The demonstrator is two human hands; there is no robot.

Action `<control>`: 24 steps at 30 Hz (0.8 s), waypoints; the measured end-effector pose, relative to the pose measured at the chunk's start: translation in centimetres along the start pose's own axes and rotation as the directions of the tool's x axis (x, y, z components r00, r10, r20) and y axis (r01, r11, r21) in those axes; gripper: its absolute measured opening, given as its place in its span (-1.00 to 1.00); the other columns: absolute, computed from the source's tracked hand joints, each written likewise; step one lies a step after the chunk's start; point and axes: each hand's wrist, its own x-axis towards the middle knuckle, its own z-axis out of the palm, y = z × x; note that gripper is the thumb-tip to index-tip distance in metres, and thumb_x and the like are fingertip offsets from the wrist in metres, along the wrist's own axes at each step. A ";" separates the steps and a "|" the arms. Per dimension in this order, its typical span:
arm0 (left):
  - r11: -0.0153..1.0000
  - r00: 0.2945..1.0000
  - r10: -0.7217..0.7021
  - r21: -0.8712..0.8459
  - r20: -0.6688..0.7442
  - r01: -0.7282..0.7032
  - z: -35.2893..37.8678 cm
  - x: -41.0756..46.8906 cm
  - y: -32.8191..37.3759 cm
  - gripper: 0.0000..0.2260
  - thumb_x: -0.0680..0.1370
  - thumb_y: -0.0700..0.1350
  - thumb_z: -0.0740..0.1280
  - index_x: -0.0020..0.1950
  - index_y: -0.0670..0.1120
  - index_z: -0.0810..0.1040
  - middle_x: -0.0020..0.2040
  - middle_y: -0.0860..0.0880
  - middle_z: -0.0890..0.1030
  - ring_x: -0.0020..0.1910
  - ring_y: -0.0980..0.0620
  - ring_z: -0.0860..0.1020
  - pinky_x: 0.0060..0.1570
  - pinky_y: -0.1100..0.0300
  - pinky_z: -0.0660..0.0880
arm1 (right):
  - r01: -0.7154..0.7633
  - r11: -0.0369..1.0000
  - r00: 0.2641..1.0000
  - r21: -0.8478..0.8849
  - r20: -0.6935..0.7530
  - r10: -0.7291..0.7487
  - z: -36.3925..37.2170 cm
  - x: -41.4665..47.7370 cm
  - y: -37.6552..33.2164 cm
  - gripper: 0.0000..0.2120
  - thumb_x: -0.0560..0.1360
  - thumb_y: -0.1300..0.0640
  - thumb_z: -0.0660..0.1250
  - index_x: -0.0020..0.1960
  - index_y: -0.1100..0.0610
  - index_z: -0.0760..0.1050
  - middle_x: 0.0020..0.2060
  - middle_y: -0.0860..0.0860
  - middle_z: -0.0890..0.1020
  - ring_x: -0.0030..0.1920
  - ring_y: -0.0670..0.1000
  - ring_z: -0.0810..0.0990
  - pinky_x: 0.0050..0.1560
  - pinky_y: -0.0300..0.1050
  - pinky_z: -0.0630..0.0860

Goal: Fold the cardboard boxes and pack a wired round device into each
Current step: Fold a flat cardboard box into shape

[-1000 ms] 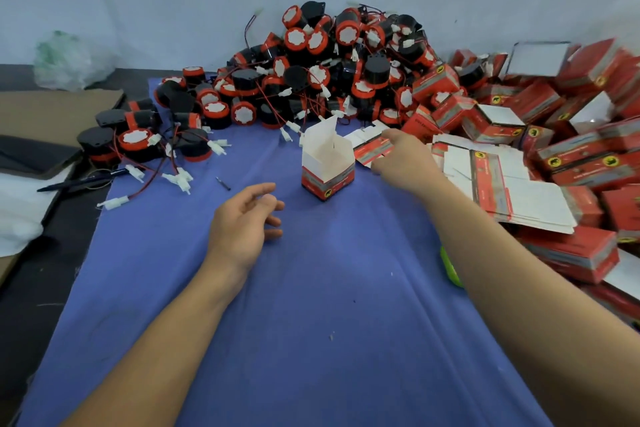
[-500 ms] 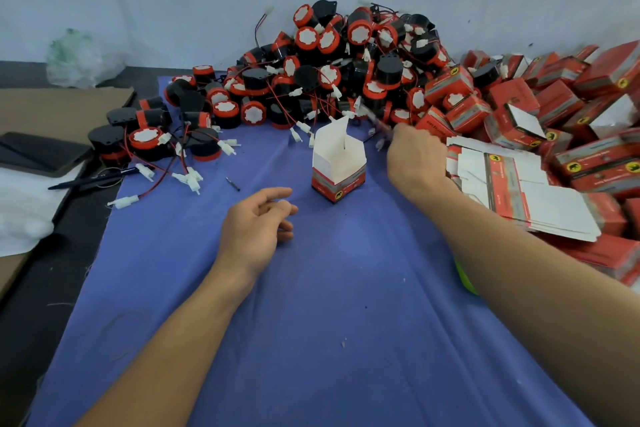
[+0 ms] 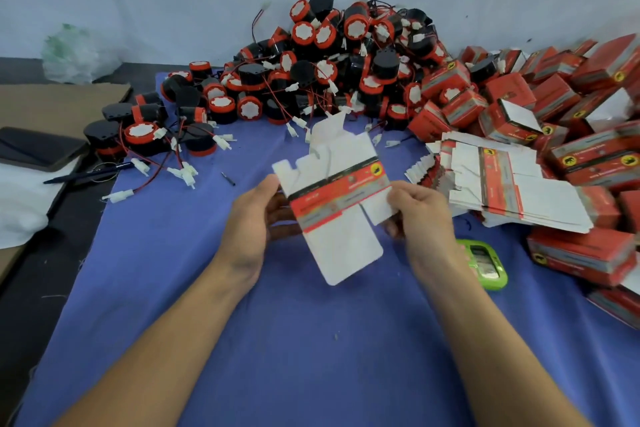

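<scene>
I hold a flat, unfolded red-and-white box blank tilted above the blue cloth. My left hand grips its left edge, fingers behind the card. My right hand pinches its right flap. A white upright flap shows just behind the blank's top; whether it belongs to the blank or to a box standing behind it, I cannot tell. A heap of black-and-red round wired devices lies at the back. A stack of flat blanks lies to the right.
Closed red boxes are piled at the right. A green-cased object lies near my right wrist. A phone, a pen, brown cardboard and a plastic bag sit at the left.
My right hand took a flat blank from near the stack and brought it to the middle. My left hand rose from the cloth and took its left edge.
</scene>
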 end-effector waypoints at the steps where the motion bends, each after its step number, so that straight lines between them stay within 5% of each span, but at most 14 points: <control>1: 0.998 0.999 -0.041 -0.055 0.007 0.041 0.1 -0.1 0.2 -0.60 0.71 0.11 0.15 0.07 -0.10 0.69 -0.09 -0.13 0.74 -0.20 -0.01 0.68 -0.28 0.17 0.61 | -0.013 0.998 0.997 -0.054 0.073 0.017 0.2 -0.1 0.2 -0.54 0.59 0.37 0.16 -0.30 0.08 0.69 -0.49 -0.03 0.55 -0.54 -0.09 0.36 -0.51 -0.26 0.29; 4: 0.989 0.992 -0.124 -0.074 0.015 0.125 -0.5 -0.2 0.6 -0.63 0.68 0.03 0.22 -0.14 -0.07 0.74 -0.18 -0.11 0.71 -0.26 -0.01 0.65 -0.36 0.25 0.55 | 0.003 0.971 0.993 -0.238 0.117 0.026 0.6 -0.3 0.6 -0.63 0.58 0.29 0.20 -0.23 0.09 0.72 -0.45 -0.10 0.60 -0.51 -0.13 0.42 -0.44 -0.25 0.36; 7: 0.985 0.984 -0.174 0.029 0.034 0.173 -1.4 0.0 1.1 -0.72 0.61 -0.22 0.30 -0.17 -0.12 0.77 -0.14 -0.16 0.73 -0.22 -0.04 0.65 -0.33 0.23 0.59 | -0.006 0.947 1.000 -0.322 0.018 0.013 0.6 0.0 0.8 -0.78 0.55 0.18 0.31 -0.15 0.05 0.72 -0.32 -0.11 0.71 -0.31 -0.03 0.65 -0.25 -0.03 0.58; 9: 0.977 0.978 -0.202 0.073 0.056 0.198 -1.5 0.0 1.3 -0.75 0.61 -0.27 0.31 -0.13 -0.16 0.78 -0.13 -0.16 0.74 -0.25 -0.01 0.68 -0.33 0.20 0.61 | 0.066 0.896 0.995 -0.439 -0.037 -0.092 0.6 -0.1 0.9 -0.88 0.52 0.07 0.46 0.04 -0.08 0.68 -0.21 -0.20 0.69 -0.17 -0.17 0.64 -0.15 -0.25 0.55; 12: 0.974 0.979 -0.188 0.141 0.075 0.176 -1.3 0.0 1.3 -0.81 0.61 -0.29 0.36 -0.09 -0.16 0.76 -0.16 -0.16 0.74 -0.28 0.00 0.67 -0.30 0.19 0.63 | 0.294 0.689 0.931 -0.662 0.035 -0.364 1.9 -1.4 0.6 -0.61 0.45 0.11 0.50 0.23 -0.18 0.61 0.00 -0.24 0.54 0.05 -0.18 0.48 0.03 -0.59 0.26; 14: 0.975 0.984 -0.164 0.161 0.073 0.151 -1.0 0.0 1.0 -0.80 0.60 -0.30 0.38 -0.13 -0.13 0.77 -0.17 -0.16 0.70 -0.28 0.01 0.63 -0.23 0.18 0.62 | 0.422 0.663 0.893 -0.619 0.161 -0.419 3.6 -2.6 0.6 -0.63 0.43 0.21 0.45 0.14 -0.16 0.66 0.08 -0.30 0.56 0.10 -0.24 0.44 0.12 -0.62 0.21; 17: 0.985 0.992 -0.120 0.131 0.040 0.114 -0.8 -0.1 0.7 -0.82 0.59 -0.33 0.36 -0.07 -0.19 0.76 -0.16 -0.19 0.71 -0.23 -0.04 0.64 -0.21 0.16 0.63 | 0.352 0.760 0.933 -0.546 0.265 -0.242 5.2 -3.7 0.6 -0.64 0.40 -0.03 0.41 0.17 -0.29 0.54 0.23 -0.29 0.51 0.15 -0.35 0.41 0.06 -0.54 0.34; 21: 0.992 0.998 -0.056 0.115 0.034 0.052 -1.0 -0.1 0.7 -0.80 0.59 -0.32 0.34 -0.04 -0.19 0.77 -0.08 -0.24 0.74 -0.16 -0.09 0.68 -0.18 0.16 0.65 | 0.394 0.689 0.914 -0.609 0.340 -0.222 5.6 -3.6 0.8 -0.57 0.35 -0.15 0.42 0.16 -0.30 0.34 0.18 -0.31 0.39 0.21 -0.06 0.40 0.01 -0.18 0.44; 24: 0.992 0.983 -0.020 0.122 0.183 -0.002 -1.2 -0.2 0.7 -0.78 0.57 -0.32 0.37 0.03 -0.11 0.78 0.00 -0.21 0.75 -0.06 -0.09 0.72 -0.11 0.19 0.64 | 0.421 0.675 0.907 -0.606 0.296 -0.300 5.7 -3.7 0.8 -0.62 0.37 -0.11 0.43 0.09 -0.20 0.33 0.10 -0.39 0.31 0.17 -0.07 0.41 -0.07 -0.33 0.35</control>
